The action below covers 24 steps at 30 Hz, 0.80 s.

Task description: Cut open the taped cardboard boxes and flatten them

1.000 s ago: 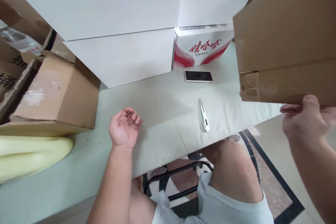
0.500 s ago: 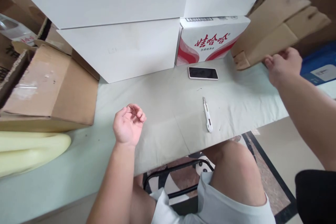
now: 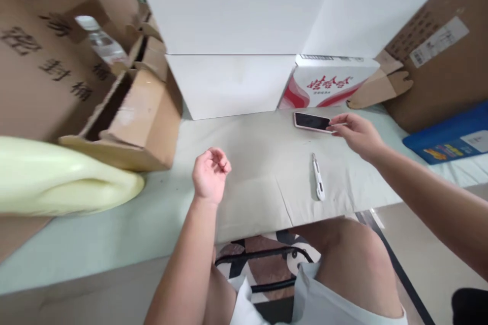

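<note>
My left hand [image 3: 211, 175] rests palm up over the green cloth [image 3: 251, 183], fingers loosely curled and apart, holding nothing. At the right end of the phone [image 3: 311, 122] is my right hand [image 3: 354, 133], its thumb and fingertips closed on the phone's edge. The phone lies screen up in front of the red and white box [image 3: 328, 86]. Nearer to me, a white utility knife [image 3: 318, 180] lies on the cloth. A flattened piece of brown cardboard [image 3: 377, 91] stands behind the red and white box's right side.
White boxes [image 3: 232, 86] stand along the back. On the left are an open carton [image 3: 139, 117], a plastic bottle [image 3: 104, 45] and a pale yellow object [image 3: 64, 177]. A blue package [image 3: 446, 137] and a large brown carton [image 3: 438, 71] are at the right.
My right hand has let go of the brown cardboard and moved left onto the phone's edge. The cardboard now sits lower, behind the box. The view has turned left.
</note>
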Motion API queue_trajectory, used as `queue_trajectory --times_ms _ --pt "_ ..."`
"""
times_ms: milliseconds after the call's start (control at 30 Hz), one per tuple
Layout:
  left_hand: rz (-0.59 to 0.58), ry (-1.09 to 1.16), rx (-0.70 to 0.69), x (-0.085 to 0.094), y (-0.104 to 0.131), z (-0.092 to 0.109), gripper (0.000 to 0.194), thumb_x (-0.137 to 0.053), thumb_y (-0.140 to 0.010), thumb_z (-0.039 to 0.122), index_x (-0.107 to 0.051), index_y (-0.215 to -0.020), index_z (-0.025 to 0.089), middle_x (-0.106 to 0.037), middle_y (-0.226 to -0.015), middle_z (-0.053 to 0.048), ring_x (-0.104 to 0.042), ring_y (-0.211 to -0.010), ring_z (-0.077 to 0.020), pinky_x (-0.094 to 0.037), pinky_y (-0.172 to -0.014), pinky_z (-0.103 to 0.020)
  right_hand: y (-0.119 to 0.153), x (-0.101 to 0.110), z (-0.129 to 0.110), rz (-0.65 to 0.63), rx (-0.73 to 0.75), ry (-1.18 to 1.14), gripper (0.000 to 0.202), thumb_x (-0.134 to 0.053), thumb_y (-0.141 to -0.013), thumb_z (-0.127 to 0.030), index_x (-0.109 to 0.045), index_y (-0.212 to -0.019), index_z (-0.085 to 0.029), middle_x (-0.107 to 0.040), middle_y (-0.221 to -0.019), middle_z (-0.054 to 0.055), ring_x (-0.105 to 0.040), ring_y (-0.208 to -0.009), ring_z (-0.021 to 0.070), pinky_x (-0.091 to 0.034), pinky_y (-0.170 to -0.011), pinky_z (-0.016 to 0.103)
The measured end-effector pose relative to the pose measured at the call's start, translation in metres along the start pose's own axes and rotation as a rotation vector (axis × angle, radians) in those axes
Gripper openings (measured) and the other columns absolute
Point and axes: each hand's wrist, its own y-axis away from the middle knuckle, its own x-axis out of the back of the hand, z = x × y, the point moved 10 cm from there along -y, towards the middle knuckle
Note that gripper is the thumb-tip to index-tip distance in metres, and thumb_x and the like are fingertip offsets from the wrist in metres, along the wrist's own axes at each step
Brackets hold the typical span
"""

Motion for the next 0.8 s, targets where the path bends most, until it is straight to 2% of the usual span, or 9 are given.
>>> queue_trajectory --times_ms 100,200,367,433,500,600,700,767,800 --pt "0.002 0.027 0.002 0.004 0.005 0.004 0.027 -0.067 -0.065 0.044 -0.063 -0.068 0.018 -0.049 -0.06 0.001 -0.045 -0.053 -0.0098 -0.037 -0.052 -0.023 0.026 -0.085 -0.058 -0.312 0.24 0.204 0.011 -0.069 -0.083 -0.011 -0.074 -0.091 -0.017 -0.078 -0.089 0.006 -0.074 -0.083 0.0187 -0.059 -0.081 0.035" --pt "-0.003 0.04 -0.034 0.01 0.008 0.014 0.029 -0.065 -0.065 0.046 -0.061 -0.068 0.018 -0.048 -0.06 0.002 -0.043 -0.052 -0.0086 -0.036 -0.052 -0.023 0.069 -0.178 -0.119 -0.57 0.532 0.323 0.017 -0.063 -0.087 -0.02 -0.072 -0.101 -0.019 -0.078 -0.102 0.009 -0.076 -0.095 0.0232 -0.062 -0.083 0.037" --pt "0.034 -0.08 -0.061 0.026 0.009 0.025 0.023 -0.063 -0.07 0.041 -0.057 -0.066 0.019 -0.046 -0.059 0.003 -0.04 -0.054 -0.0088 -0.032 -0.053 -0.023 0.146 -0.315 -0.22 -0.774 0.939 0.295 0.035 -0.053 -0.089 -0.018 -0.065 -0.122 -0.019 -0.07 -0.131 0.013 -0.073 -0.088 0.0191 -0.062 -0.078 0.036" --pt "0.057 -0.096 -0.08 0.032 0.01 0.03 0.021 -0.063 -0.072 0.037 -0.054 -0.064 0.02 -0.045 -0.058 0.003 -0.039 -0.054 -0.0092 -0.031 -0.054 -0.024 0.175 -0.357 -0.254 -0.81 1.085 0.315 0.044 -0.052 -0.089 -0.015 -0.06 -0.132 -0.021 -0.064 -0.144 0.012 -0.072 -0.097 0.0197 -0.061 -0.081 0.035" --pt "0.072 -0.11 -0.157 0.036 0.012 0.04 0.02 -0.061 -0.075 0.033 -0.051 -0.062 0.021 -0.042 -0.057 0.004 -0.038 -0.055 -0.01 -0.032 -0.055 -0.025 0.192 -0.391 -0.272 -0.831 1.144 0.456 0.054 -0.057 -0.089 -0.018 -0.054 -0.142 -0.027 -0.058 -0.154 0.008 -0.07 -0.104 0.0223 -0.056 -0.073 0.033" --pt "0.147 -0.259 -0.454 0.041 0.026 0.071 0.02 -0.054 -0.081 0.026 -0.046 -0.063 0.022 -0.039 -0.055 0.004 -0.036 -0.053 -0.0115 -0.03 -0.054 -0.028 0.194 -0.414 -0.279 -0.792 1.114 0.666 0.055 -0.07 -0.087 -0.029 -0.056 -0.14 -0.027 -0.065 -0.141 0.009 -0.069 -0.098 0.0255 -0.046 -0.062 0.032" --pt "0.217 -0.592 -1.079 0.023 0.074 0.114 0.02 -0.052 -0.083 0.015 -0.043 -0.067 0.023 -0.04 -0.056 0.004 -0.037 -0.055 -0.0131 -0.03 -0.056 -0.031 0.182 -0.405 -0.27 -0.732 1.098 0.712 0.034 -0.076 -0.088 -0.035 -0.069 -0.117 -0.02 -0.067 -0.122 0.011 -0.064 -0.089 0.023 -0.042 -0.065 0.032" --pt "0.201 -0.755 -1.495 0.0 0.115 0.122 0.018 -0.053 -0.08 0.011 -0.044 -0.071 0.023 -0.043 -0.058 0.003 -0.041 -0.06 -0.015 -0.033 -0.06 -0.032 0.171 -0.389 -0.257 -0.73 1.08 0.643 0.018 -0.076 -0.089 -0.033 -0.073 -0.097 -0.017 -0.065 -0.11 0.01 -0.06 -0.08 0.018 -0.044 -0.069 0.033" --pt "0.19 -0.792 -1.628 -0.008 0.129 0.123 0.017 -0.053 -0.079 0.01 -0.044 -0.073 0.023 -0.044 -0.06 0.003 -0.043 -0.062 -0.016 -0.034 -0.062 -0.033 0.165 -0.38 -0.25 -0.74 1.066 0.581 0.016 -0.076 -0.089 -0.031 -0.073 -0.089 -0.016 -0.063 -0.106 0.008 -0.058 -0.076 0.0156 -0.045 -0.07 0.033"
